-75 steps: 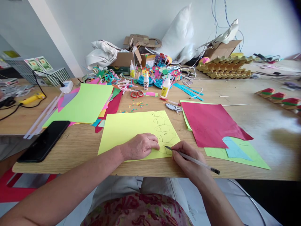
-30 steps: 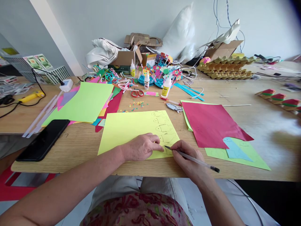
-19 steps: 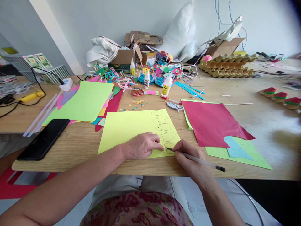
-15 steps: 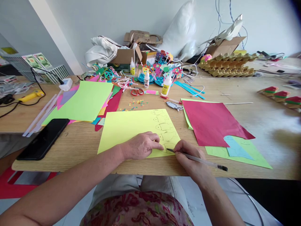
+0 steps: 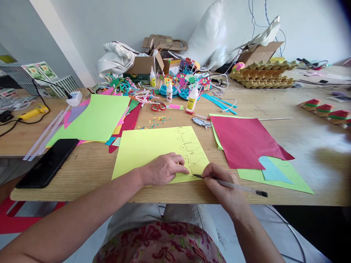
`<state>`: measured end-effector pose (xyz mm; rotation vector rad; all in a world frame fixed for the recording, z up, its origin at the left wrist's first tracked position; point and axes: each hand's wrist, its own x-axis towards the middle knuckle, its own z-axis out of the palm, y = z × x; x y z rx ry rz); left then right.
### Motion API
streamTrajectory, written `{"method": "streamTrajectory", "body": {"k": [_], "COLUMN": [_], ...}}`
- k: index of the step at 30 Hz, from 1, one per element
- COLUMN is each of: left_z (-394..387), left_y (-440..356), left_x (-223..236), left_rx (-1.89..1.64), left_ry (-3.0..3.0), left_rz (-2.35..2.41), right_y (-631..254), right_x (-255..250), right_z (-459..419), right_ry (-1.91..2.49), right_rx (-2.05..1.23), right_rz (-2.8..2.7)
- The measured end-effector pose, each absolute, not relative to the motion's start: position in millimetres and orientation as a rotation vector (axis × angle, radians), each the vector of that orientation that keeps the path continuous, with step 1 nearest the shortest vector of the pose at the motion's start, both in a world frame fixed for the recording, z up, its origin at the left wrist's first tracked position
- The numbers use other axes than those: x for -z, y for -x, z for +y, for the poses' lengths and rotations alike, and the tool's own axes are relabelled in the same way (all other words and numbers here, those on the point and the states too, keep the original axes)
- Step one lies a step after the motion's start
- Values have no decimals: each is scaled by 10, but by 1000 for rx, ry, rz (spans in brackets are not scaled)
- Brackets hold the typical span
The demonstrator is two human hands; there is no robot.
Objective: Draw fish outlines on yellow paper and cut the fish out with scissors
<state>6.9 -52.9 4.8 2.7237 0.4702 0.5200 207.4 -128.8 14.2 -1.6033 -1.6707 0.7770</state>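
Five fish outlines [image 5: 190, 147] are set in a column down the right side of the yellow sheet [image 5: 142, 146], which lies near the front edge of the table [image 5: 93, 166]. Over the sheet's lower part the left hand [image 5: 163, 168] is rested, its forefinger stretched out beside the lowest fish and its other fingers loosely bent; nothing is gripped by it. At the sheet's lower right corner the pen [image 5: 233, 185] is pinched by the thumb and fingers of the right hand [image 5: 222, 182], its tip at the lowest fish.

A line could be spoiled if the sheet slid, since it seems to be steadied mainly by the left hand. With the forefinger so near the tip, a stroke could be blocked, and fresh ink could be smeared by either hand.

The lowest fish's tail is hidden by the right hand; its nose may be covered by the forefinger. Whether the tip is pressed down cannot be told. Right of the sheet, marks on the green paper [image 5: 301, 184] are too faint to be read.
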Motion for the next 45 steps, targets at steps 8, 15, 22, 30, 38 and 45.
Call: {"method": "streamTrajectory", "body": {"k": [8, 15, 22, 30, 38, 45], "left_z": [-533, -531, -530, -523, -532, -535], "left_y": [-79, -80, -79, -76, -74, -78], "left_x": [-62, -59, -54, -55, -69, -78], "left_rx": [-512, -485, -508, -483, -457, -462], "left_ry": [-2728, -2746, -2731, -2723, -2704, -2710], "left_rz": [480, 493, 477, 479, 496, 490], "right_y": [-2035, -2018, -2029, -2081, -2085, -2069], "right_x": [-73, -111, -144, -140, -152, -183], "right_z": [-1244, -1240, -1273, -1293, -1295, -1300], "right_ry": [1634, 1659, 1649, 1599, 1564, 1551], "right_rx": [-730, -710, -720, -760, -792, -819], "right_rz": [-1663, -1685, -1684, -1707, -1695, -1668]}}
